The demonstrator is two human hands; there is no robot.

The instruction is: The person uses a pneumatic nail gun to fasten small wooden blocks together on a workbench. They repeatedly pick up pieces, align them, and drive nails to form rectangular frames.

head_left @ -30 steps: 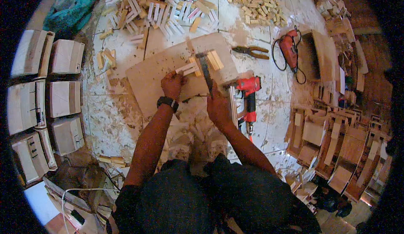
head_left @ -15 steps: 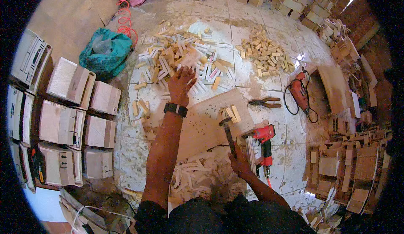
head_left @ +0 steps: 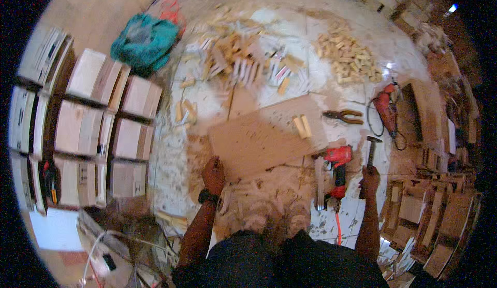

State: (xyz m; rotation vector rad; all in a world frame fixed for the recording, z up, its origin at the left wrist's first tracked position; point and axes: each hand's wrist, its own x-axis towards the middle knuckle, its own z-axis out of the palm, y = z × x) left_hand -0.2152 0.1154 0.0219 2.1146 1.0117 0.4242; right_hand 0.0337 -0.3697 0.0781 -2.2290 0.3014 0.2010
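Note:
My right hand is closed round the handle of a hammer, held head up at the right, beside the red nail gun. At the lower left edge of a brown wooden board is my left hand, a dark watch on its wrist. Its fingers look drawn together; blur hides what they hold, if anything. Two short wood blocks lie side by side on the board's right part. Pliers with dark handles rest just right of the board.
Beyond the board lie a heap of mixed wood pieces and a pile of small blocks. Wooden boxes stand in rows at left, near a teal sack. A corded red power tool and stacked wood parts are at right.
My left hand has drawn back from the wood heap to the board's near left edge. My right hand has swung the hammer rightward, away from the board. The view has shifted.

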